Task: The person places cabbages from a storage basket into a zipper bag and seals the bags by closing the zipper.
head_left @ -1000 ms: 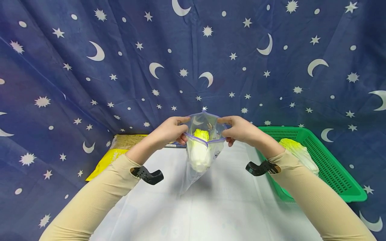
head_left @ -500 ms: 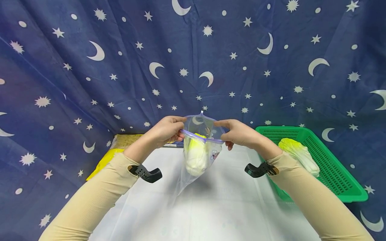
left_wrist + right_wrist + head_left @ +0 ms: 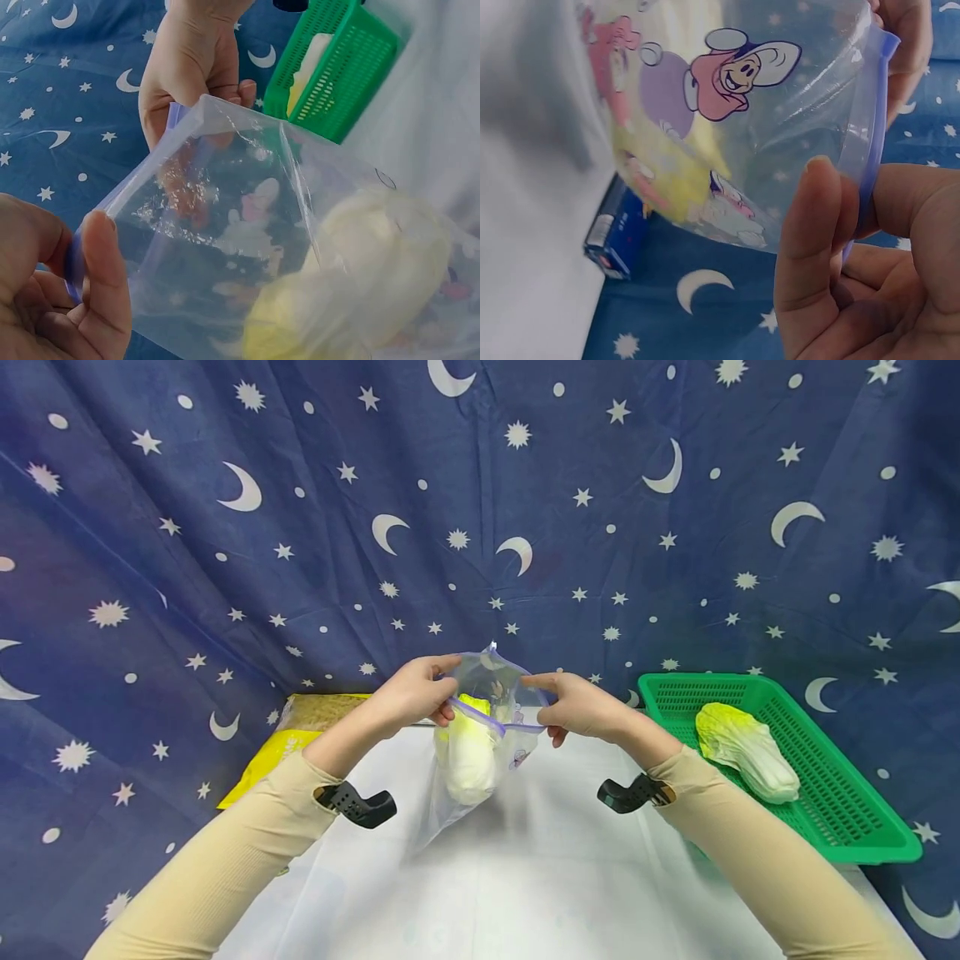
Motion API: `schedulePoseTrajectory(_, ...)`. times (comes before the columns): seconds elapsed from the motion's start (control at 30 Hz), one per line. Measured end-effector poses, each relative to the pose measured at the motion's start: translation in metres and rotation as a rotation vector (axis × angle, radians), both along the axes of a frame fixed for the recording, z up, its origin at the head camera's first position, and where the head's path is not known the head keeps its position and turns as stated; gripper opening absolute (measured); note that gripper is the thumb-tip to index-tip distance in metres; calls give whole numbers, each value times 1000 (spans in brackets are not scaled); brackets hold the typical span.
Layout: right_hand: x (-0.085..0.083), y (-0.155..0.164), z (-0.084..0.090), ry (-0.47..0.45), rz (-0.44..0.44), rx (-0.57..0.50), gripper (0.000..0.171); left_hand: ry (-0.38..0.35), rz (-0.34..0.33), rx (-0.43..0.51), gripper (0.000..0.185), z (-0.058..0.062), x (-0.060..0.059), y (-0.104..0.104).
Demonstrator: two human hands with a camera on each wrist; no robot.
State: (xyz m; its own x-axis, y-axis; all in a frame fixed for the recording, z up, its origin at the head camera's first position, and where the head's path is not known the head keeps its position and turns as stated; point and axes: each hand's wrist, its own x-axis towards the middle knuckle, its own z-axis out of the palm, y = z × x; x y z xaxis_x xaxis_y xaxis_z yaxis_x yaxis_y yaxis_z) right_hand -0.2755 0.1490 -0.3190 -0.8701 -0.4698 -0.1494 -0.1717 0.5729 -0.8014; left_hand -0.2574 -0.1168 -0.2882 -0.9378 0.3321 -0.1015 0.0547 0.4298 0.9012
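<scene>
Above the white table (image 3: 525, 877), near its far edge, a clear zip bag (image 3: 480, 727) hangs off the surface between both hands, tilted so its bottom trails toward the person's left. Its purple zip rim (image 3: 491, 718) runs from one hand to the other with the mouth partly open, and cartoon figures are printed on its side. Inside sits one napa cabbage (image 3: 468, 760), pale with a yellow-green top, filling most of the bag's lower half.

At the rim's left end, the left hand (image 3: 412, 697) pinches the strip between thumb and curled fingers. Its right end is pinched the same way by the right hand (image 3: 581, 706), thumb on the near side. Both forearms wear beige sleeves.

Below and toward the person, the tabletop is bare white surface. Off to the right, at the table's edge, stands a green basket (image 3: 847, 810) holding a second cabbage (image 3: 746, 752), well apart from the bag. Behind the left hand, at the far left corner, lies a yellow packet (image 3: 262, 760), and beside it a dark blue box (image 3: 619, 236). Star-and-moon cloth (image 3: 300, 527) closes in the far side.
</scene>
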Motion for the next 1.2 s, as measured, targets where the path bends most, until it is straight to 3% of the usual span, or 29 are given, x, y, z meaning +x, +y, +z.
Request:
schedulePoseTrajectory(0.33,0,-19,-34,9,4,-84,72,91,-35,-157,63,-9,2,-10)
schedulePoseTrajectory(0.73,0,-29,-83,-38,-38,-200,72,115,-67,-252,61,-27,9,-9)
schedulePoseTrajectory(1.2,5,-21,-98,-47,-82,-196,69,135,-91,-335,63,-44,10,5)
